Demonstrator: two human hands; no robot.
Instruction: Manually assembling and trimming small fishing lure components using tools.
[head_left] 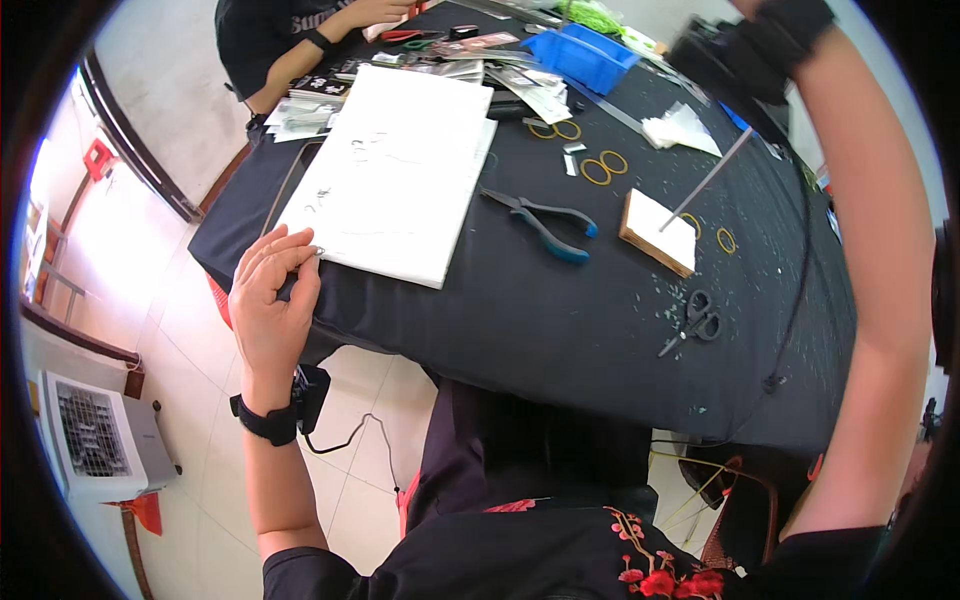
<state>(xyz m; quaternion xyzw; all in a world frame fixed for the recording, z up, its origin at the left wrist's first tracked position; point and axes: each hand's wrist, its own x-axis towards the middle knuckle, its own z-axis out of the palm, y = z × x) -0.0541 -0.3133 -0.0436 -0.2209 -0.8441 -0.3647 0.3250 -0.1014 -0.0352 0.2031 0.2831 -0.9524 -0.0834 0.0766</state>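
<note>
My left hand (272,300) hovers at the near left corner of the black table (560,330), thumb and forefinger pinched on a tiny pale piece (318,250) that is too small to identify. The pinch sits right at the near corner of a large white sheet (400,170). My right forearm (880,260) rises along the right side to the top edge, with a black strap and device at the wrist (770,40); the hand itself is cut off by the frame. Blue-handled pliers (548,225) lie beside the sheet.
A white-topped wooden block (658,235) holds a thin slanted rod (706,180). Black scissors (695,320), yellow rings (603,166) and a blue tray (585,55) lie further off. Another person (290,40) sits at the far left corner. A white grilled box (95,435) stands on the floor.
</note>
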